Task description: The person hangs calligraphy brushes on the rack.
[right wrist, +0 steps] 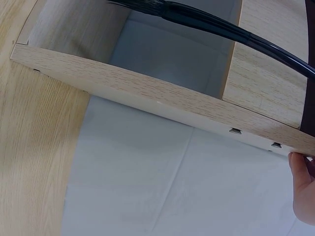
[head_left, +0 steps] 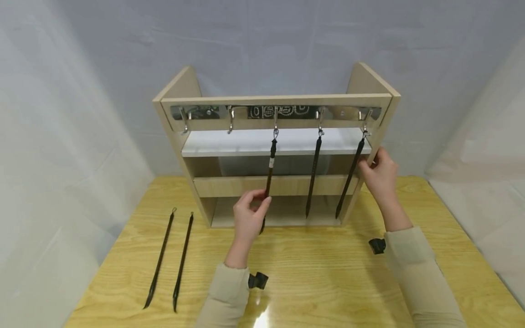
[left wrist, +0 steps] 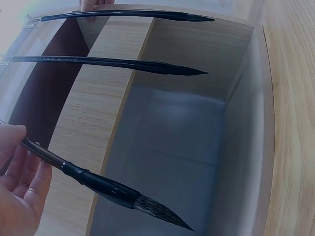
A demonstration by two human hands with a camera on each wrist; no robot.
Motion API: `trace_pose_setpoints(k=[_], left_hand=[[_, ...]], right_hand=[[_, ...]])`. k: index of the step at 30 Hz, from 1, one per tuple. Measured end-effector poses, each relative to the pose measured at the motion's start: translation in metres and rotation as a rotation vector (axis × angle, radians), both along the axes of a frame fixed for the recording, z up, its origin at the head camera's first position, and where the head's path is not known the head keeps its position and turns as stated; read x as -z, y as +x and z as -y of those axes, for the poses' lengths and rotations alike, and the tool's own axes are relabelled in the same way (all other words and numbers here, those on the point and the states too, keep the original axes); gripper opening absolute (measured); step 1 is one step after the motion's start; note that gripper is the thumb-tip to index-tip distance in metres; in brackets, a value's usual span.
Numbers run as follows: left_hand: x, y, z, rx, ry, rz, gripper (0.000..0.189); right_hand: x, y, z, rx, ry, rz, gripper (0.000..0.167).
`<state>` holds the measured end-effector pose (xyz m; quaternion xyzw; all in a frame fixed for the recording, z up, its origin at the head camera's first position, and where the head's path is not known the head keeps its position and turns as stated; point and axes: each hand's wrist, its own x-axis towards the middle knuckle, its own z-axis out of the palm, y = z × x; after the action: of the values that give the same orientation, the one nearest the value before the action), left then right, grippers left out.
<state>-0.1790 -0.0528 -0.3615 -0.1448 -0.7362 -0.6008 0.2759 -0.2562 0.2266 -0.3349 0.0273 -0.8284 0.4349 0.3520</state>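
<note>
Pinching the hanging brush (head_left: pixel 270 175) low on its shaft, long axis near upright beneath the middle hook (head_left: pixel 275 119), the left hand (head_left: pixel 247 218) is nearer; the right hand (head_left: pixel 381 177) grips the rack (head_left: pixel 389 114) by its side.

1. The bare left hand (head_left: pixel 249 216) covers a stretch of the brown-handled brush with dark bristles (head_left: pixel 269 178); the left wrist view's edge cuts off part of that hand.
2. The bare right hand (head_left: pixel 382 176) is cut off in both wrist views; some fingers are hidden at the right side of the pale wooden rack (head_left: pixel 246 99).
3. The beige cloth sleeves (head_left: pixel 422 282) run off the head view's near edge.
4. Any print on the small white label (head_left: pixel 271 162) is too small to read.
5. The pale looped marks (head_left: pixel 287 110) on the shiny metal hook strip (head_left: pixel 344 112) are too blurred to tell.
6. The rightmost slender black brush (right wrist: pixel 206 20) loses its upper handle past the right wrist view's edge.
</note>
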Motion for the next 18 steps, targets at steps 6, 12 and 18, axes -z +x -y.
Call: trace_pose_setpoints(k=[6,12,18], left_hand=[[0.003,-0.002,-0.003,-0.008,0.002,0.000,0.015],[0.006,-0.006,-0.007,-0.013,0.015,-0.007,0.016],[0.014,-0.018,-0.009,0.015,0.061,0.001,0.015]], right_hand=[[0.001,-0.001,0.000,0.008,0.005,-0.001,0.015],[0.000,0.000,0.000,0.023,0.019,-0.001,0.015],[0.000,-0.001,0.000,0.025,0.020,-0.014,0.014]])
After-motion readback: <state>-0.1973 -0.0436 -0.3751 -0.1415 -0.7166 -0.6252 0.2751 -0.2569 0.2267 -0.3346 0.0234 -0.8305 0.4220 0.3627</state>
